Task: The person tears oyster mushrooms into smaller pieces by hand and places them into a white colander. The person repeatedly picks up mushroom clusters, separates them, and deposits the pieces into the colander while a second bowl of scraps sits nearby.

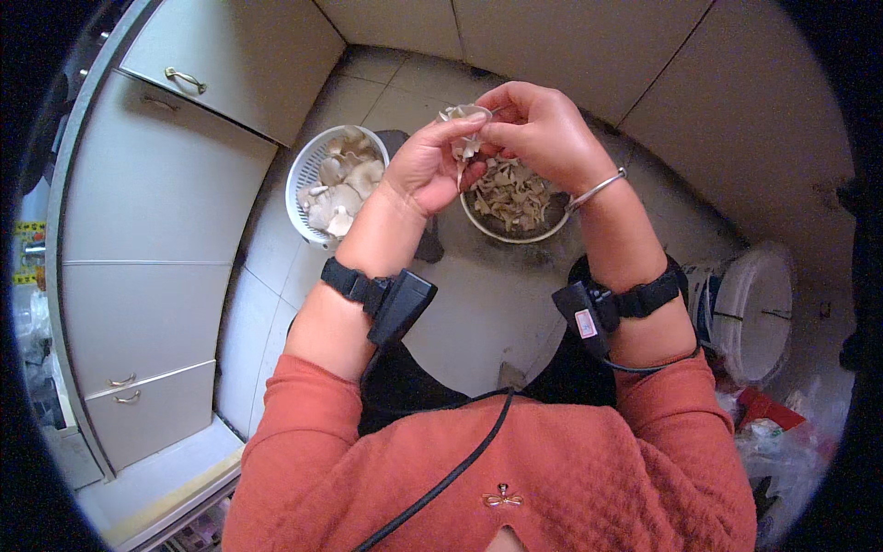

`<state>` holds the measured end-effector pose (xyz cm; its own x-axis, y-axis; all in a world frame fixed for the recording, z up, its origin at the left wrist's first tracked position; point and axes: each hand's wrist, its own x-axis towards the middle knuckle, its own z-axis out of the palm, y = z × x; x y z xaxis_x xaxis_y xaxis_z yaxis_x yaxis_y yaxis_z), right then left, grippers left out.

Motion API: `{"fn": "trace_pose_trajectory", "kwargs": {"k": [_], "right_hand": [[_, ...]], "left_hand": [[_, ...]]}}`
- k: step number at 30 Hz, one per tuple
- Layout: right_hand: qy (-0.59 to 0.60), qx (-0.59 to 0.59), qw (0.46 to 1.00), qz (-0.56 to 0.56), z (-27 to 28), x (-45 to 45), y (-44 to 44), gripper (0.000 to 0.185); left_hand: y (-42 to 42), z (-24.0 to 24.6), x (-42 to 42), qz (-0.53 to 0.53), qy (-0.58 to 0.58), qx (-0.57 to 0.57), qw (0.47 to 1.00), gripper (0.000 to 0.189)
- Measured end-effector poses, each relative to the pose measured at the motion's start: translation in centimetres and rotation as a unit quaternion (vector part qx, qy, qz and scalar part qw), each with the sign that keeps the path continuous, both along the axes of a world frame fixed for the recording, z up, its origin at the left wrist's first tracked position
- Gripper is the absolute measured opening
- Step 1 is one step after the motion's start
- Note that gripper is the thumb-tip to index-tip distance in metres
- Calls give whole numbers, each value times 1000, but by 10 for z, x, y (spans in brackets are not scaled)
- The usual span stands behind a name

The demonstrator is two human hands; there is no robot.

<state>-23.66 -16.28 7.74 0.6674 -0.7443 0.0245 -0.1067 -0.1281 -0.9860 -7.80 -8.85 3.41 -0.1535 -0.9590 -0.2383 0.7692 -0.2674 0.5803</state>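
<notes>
My left hand (pixel 436 160) holds a pale oyster mushroom piece (pixel 465 143), its gills and torn edges showing between the fingers. Against the same piece, my right hand (pixel 543 131) pinches the edge with thumb and fingers. Below the hands, a round bowl (pixel 519 240) holds a heap of torn mushroom strips (pixel 512 193). To the left is a white slotted plastic basket (pixel 295 185) with larger whole oyster mushrooms (pixel 345 183) in it. My fingers hide part of the held piece and the bowl's far rim.
Pale cabinets (pixel 152 207) with metal handles stand along the left, and panels (pixel 552 41) close off the far side. On the right lies a white plastic bucket (pixel 755 314), with plastic bags (pixel 793 448) near it. The floor is tiled (pixel 476 310).
</notes>
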Motion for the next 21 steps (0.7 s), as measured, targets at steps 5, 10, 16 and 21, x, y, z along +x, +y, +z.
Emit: {"fn": "trace_pose_trajectory", "kwargs": {"k": [5,10,16,21], "right_hand": [[42,-87,993,-67,6,-14,-18,31],[-101,-32,984,-145,15,-35,-24,25],[-101,16,988,-120,20,-39,-20,29],[-81,33,990,-107,18,-15,-12,29]], "left_hand": [[-16,-57,-7,-20,-83,141,986,14],[-32,-112,-34,3,-138,223,965,21],[-36,-102,-39,29,-200,246,948,32],[-25,-59,1,33,-351,88,932,35]]}}
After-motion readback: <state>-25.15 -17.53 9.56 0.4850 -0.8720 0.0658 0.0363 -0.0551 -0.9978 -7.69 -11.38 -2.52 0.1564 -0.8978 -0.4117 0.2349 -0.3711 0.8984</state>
